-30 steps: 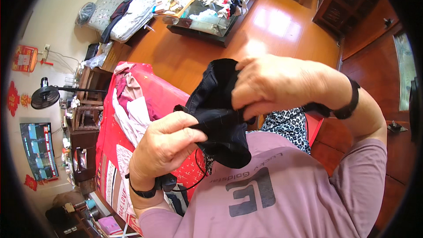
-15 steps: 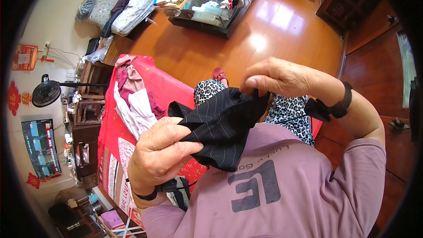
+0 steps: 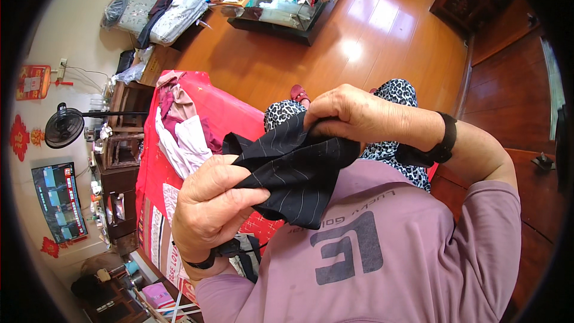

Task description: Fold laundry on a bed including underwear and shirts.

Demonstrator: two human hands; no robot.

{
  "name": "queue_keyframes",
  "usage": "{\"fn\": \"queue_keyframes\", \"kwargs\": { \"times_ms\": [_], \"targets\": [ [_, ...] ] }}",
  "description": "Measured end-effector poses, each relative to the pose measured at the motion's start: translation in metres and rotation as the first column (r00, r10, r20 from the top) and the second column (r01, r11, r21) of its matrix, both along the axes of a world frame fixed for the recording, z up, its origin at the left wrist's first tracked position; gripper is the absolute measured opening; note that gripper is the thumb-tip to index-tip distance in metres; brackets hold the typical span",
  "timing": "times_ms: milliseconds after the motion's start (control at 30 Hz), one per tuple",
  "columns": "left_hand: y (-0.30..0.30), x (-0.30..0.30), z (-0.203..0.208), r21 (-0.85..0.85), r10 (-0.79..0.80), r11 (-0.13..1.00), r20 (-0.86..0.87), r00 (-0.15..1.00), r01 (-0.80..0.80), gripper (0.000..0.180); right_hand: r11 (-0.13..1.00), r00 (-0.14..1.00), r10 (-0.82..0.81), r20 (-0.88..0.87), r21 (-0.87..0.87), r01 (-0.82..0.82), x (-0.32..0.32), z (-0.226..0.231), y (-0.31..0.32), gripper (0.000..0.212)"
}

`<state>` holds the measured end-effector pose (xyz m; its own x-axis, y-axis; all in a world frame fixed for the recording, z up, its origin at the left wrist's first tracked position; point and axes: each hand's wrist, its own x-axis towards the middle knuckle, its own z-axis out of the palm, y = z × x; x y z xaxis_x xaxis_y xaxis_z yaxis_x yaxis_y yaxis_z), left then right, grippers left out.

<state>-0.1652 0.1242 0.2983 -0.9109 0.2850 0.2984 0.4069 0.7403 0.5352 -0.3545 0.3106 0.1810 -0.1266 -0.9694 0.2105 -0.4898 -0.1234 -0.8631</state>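
A black cloth with thin white stripes (image 3: 293,170) hangs bunched in front of my chest, held up between both hands. My left hand (image 3: 212,209) pinches its left edge between thumb and fingers. At the cloth's upper right, my right hand (image 3: 344,113) is closed on the fabric, thumb pressed along it; some of its fingertips are hidden. Each wrist wears a dark band. Whether the cloth is a whole garment or just a piece cannot be made out.
A red-covered bed or table (image 3: 233,110) on my left carries a pile of white, pink and maroon clothes (image 3: 182,137). A black fan (image 3: 64,125) stands at the far left. Beyond the wooden floor, a low glass table (image 3: 281,27) is heaped with cloths.
My right hand has moved left and closer to my left hand along the cloth. The cloth's upper right part is now folded inward. My left hand still grips its edge.
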Motion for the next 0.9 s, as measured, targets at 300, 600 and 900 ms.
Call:
{"fn": "queue_keyframes", "kwargs": {
  "times_ms": [300, 600, 900],
  "targets": [
    [-0.004, 0.001, -0.002, 0.009, 0.030, 1.000, 0.016, 0.999, -0.030, 0.031, 0.988, 0.980, -0.148, 0.135, -0.026, 0.153, -0.010, -0.004, 0.000, 0.016],
    [-0.006, -0.003, -0.004, 0.020, 0.024, 1.000, 0.009, 1.000, -0.024, 0.032, 0.995, 0.976, -0.100, 0.194, 0.046, 0.093, -0.011, 0.012, -0.005, 0.015],
    [-0.006, -0.005, -0.005, 0.040, 0.041, 0.998, 0.027, 0.999, -0.042, 0.030, 0.979, 0.990, 0.078, 0.117, -0.199, -0.053, 0.000, 0.026, -0.020, 0.037]
  ]
}}
